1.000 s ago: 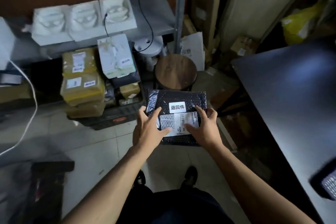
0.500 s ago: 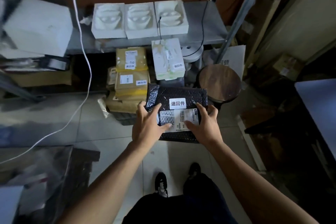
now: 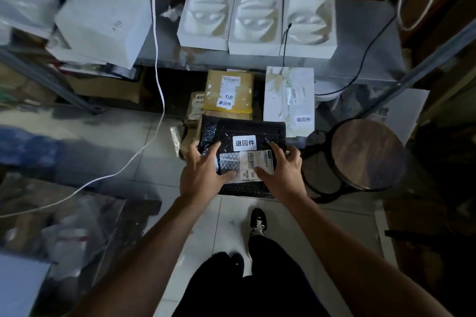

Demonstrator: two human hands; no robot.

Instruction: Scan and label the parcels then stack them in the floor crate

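Parcel in hand: a black bubble-wrap mailer [image 3: 244, 134] is hanging low in front of the stacked parcels, over the pale tiled floor [image 3: 116, 141].
Left hand [image 3: 203, 175]: its spread fingers are curling round the mailer's left edge, thumb lying on top.
Right hand [image 3: 282, 171]: it is gripping the right edge the same way, thumb resting on the shipping label [image 3: 255, 163].
Writing on mailer: a white sticker [image 3: 244, 142] is reading 退回件; the shipping label is showing a barcode and "MX"; the rest is too small to read.
Behind: a yellow taped parcel [image 3: 228, 91] and a white wrapped parcel [image 3: 288, 100] are each carrying a 退回件 sticker.
Right: a round wooden stool [image 3: 365, 154] is standing just beside the mailer.
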